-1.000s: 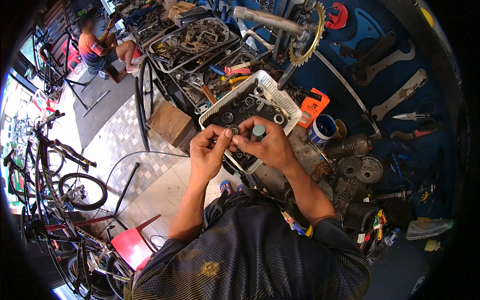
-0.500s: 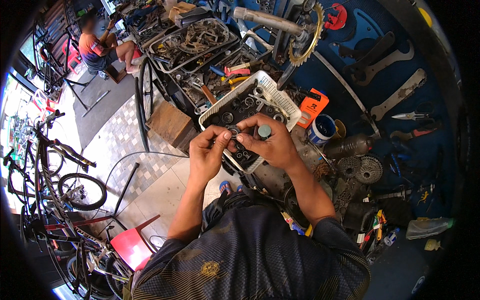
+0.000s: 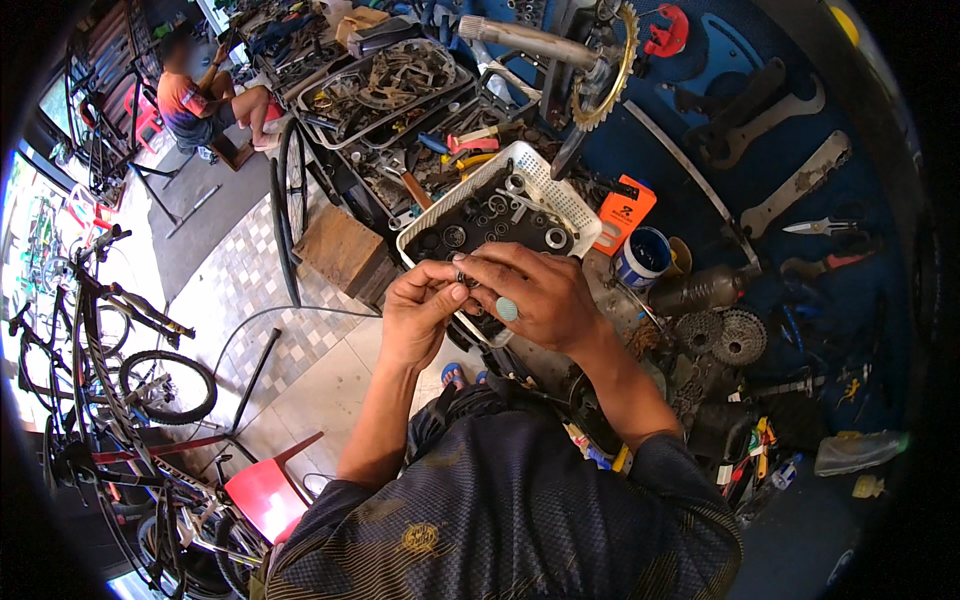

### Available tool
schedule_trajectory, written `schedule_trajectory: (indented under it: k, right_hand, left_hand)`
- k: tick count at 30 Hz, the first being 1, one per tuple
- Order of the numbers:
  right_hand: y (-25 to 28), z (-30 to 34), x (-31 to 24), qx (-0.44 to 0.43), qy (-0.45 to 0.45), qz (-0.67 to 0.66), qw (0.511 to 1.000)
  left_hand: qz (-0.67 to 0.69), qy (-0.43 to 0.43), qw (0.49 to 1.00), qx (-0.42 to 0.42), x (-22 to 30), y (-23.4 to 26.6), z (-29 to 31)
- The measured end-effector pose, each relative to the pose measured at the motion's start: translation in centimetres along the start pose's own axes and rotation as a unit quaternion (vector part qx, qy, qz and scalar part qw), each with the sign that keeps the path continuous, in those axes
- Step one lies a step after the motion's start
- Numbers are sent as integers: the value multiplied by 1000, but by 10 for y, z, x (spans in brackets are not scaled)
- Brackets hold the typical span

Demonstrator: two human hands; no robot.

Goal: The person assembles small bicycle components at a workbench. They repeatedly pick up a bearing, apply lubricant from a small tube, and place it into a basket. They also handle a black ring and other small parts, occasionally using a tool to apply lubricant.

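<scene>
Over the white plastic basket (image 3: 572, 192), my left hand (image 3: 418, 318) and my right hand (image 3: 550, 298) meet with fingertips closed together. Between them they pinch a small dark metal ring (image 3: 461, 279), probably a bearing, mostly covered by the fingers. A finger ring with a large green stone (image 3: 507, 309) is on my right hand. In the basket lie several loose round parts, among them a bearing (image 3: 556, 238) near the right wall and another ring-shaped part (image 3: 454, 236) at the left. My hands hide the near part of the basket.
An orange box (image 3: 625, 213) and a blue-and-white tub (image 3: 643, 256) stand right of the basket. Behind are a tray of metal parts (image 3: 395, 75) and a crankset (image 3: 605, 75). A wooden block (image 3: 340, 248) and red chair (image 3: 270, 497) are at left. A person (image 3: 195, 95) sits far left.
My right hand has turned, its back now facing up more, and the green-stone ring has swung down and left. The metal ring is more covered by the fingers than before.
</scene>
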State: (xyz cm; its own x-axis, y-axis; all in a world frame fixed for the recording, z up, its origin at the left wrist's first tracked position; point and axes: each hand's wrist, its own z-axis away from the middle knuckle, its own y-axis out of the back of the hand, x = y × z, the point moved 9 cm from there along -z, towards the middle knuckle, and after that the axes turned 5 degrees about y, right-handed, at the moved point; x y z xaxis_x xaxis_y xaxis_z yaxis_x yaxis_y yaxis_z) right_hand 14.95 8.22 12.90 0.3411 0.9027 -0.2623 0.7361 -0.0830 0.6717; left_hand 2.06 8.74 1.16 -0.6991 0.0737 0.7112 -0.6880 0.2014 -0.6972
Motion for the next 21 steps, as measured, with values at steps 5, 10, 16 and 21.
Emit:
schedule_trajectory:
  k: [5,10,16,21]
  right_hand:
    - [2,-2,-2,-14,-12,28,999]
    - [8,-2,7,13,-101,-46,994]
    - [-28,21,38,-110,-337,-331,875]
    - [-5,8,18,-19,-161,-169,972]
  left_hand:
    - [-36,-19,998,51,5,1,3]
    - [-202,-166,964,52,30,-22,12]
    - [-459,-327,826,3,57,-54,24]
    - [-335,-215,917,-5,40,-33,15]
